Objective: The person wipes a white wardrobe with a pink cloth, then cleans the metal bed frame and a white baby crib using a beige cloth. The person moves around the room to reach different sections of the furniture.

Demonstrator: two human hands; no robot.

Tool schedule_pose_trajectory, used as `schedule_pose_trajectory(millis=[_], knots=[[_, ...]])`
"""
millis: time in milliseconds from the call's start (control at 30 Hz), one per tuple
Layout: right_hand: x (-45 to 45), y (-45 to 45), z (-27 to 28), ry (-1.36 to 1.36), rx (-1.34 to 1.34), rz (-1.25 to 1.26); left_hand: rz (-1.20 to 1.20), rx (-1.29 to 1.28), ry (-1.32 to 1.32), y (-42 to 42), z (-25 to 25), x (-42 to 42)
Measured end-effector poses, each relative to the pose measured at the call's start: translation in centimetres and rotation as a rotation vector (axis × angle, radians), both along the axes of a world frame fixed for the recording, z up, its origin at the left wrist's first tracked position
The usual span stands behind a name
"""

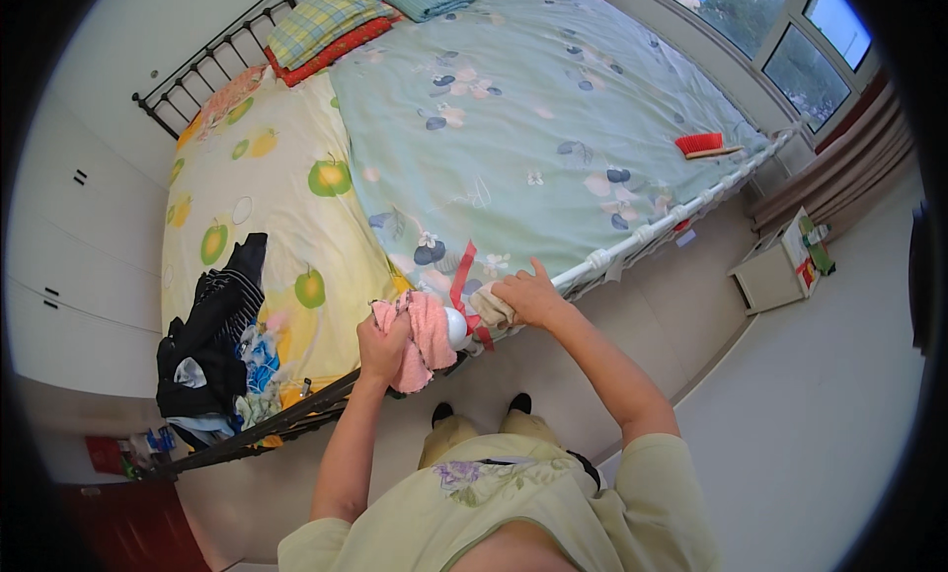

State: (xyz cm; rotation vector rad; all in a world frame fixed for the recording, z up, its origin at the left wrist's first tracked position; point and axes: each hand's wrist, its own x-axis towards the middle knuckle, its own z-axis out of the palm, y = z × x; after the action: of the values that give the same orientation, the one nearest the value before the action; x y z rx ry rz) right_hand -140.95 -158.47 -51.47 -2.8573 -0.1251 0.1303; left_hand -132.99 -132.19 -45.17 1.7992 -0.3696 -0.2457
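Observation:
My left hand (383,348) grips a fuzzy pink cloth (429,328) with a dark patterned edge, bunched up at the foot of the beds. Close against this cloth is a rounded white knob (456,325) on the bed frame; whether the cloth also wraps a post is hidden. A red ribbon (463,270) is at the knob, one end rising over the bedding. On the knob's other side, my right hand (532,296) holds a crumpled beige cloth (492,305), with one finger pointing away from it.
The white metal footrail (637,242) runs right, the black one (259,431) left. Dark clothes (215,335) lie on the yellow sheet (281,202). A red-bristled brush (700,144) rests on the pale green sheet (511,135). A small white cabinet (770,272) stands by the wall.

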Motion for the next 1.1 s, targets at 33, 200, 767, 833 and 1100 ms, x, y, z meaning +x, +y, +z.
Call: schedule_pose_trajectory(millis=[33,200,767,833,1100], knots=[[0.1,-0.2,0.2,0.047,0.061,-0.04,0.016,-0.015,-0.009,-0.1,0.0,-0.1],[-2.1,2.3,-1.8,-0.246,0.17,-0.106,0.063,-0.013,-0.032,-0.3,-0.3,-0.3],[-7.9,-0.3,0.2,-0.551,0.175,-0.294,0.067,-0.091,-0.018,-0.5,-0.8,-0.2],[-7.6,-0.2,-1.2,-0.475,0.151,-0.302,0.082,-0.085,-0.031,-0.3,-1.0,-0.3],[0.6,-3.9,-0.8,0.183,0.151,-0.248,0.095,-0.071,-0.026,0.1,-1.3,-0.5]])
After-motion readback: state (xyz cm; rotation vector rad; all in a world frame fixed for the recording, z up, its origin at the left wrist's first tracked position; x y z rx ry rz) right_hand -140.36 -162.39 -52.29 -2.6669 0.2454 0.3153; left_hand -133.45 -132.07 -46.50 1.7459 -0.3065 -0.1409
